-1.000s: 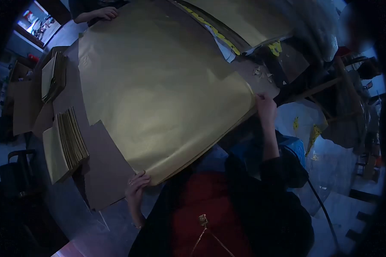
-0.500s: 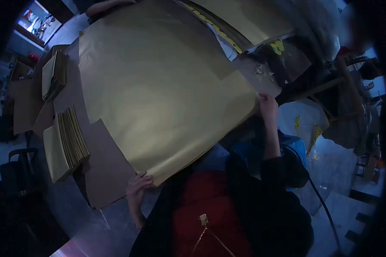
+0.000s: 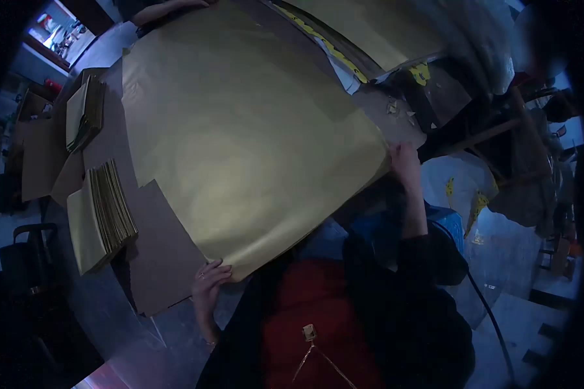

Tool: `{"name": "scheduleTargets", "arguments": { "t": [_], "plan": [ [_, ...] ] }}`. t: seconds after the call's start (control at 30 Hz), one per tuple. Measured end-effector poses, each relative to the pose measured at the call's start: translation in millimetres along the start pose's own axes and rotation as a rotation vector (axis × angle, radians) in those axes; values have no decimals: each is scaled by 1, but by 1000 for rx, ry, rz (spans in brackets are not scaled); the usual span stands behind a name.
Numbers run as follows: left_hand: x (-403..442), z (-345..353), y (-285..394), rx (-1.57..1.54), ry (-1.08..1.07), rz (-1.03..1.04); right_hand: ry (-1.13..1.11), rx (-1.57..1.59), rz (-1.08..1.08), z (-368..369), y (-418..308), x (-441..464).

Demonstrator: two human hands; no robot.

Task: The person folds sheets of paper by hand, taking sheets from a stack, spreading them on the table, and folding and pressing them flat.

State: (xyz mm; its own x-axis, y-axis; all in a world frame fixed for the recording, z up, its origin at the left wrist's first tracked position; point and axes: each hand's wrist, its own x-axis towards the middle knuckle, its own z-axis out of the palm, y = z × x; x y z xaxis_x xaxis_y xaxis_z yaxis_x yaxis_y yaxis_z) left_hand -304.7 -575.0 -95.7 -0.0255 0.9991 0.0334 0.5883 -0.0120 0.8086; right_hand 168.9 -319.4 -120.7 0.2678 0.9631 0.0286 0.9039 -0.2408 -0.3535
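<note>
A large gold-brown paper sheet (image 3: 240, 142) spreads over the table in front of me, its near edge hanging slightly past the table's front. At the sheet's near left corner, my left hand (image 3: 211, 279) is closed, fingers on top and the thumb out of sight. My right hand (image 3: 404, 162) pinches the near right corner. Between the two hands the near edge bends in a gentle curve. Whether one layer or several lie under my fingers, I cannot tell.
Two stacks of folded gold-brown paper (image 3: 104, 214) stand on the left over brown cardboard (image 3: 162, 253). Across the table, another person's arm (image 3: 165, 9) reaches to the far edge. More large sheets (image 3: 396, 32) lie at upper right, near paper scraps (image 3: 402, 110). A blue object (image 3: 444, 220) sits by my right arm.
Very little differs. My right hand and the right corner of the sheet have shifted slightly down and left; my left hand keeps its place.
</note>
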Motion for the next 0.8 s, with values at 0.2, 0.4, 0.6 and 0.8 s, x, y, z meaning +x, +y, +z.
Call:
{"name": "scheduleTargets", "arguments": {
  "t": [0.2, 0.4, 0.6, 0.8],
  "plan": [
    [0, -2, 4, 27, -3, -29, 29, 9, 17, -4, -7, -10],
    [0, -1, 4, 31, 2, -25, 73, -24, -9, 0, -6, -12],
    [2, -2, 8, 28, 5, -55, 67, -4, -5, 1, -3, -11],
    [1, -1, 13, -55, 74, -96, 210, 140, -264, -38, -51, -38]
  ]
}}
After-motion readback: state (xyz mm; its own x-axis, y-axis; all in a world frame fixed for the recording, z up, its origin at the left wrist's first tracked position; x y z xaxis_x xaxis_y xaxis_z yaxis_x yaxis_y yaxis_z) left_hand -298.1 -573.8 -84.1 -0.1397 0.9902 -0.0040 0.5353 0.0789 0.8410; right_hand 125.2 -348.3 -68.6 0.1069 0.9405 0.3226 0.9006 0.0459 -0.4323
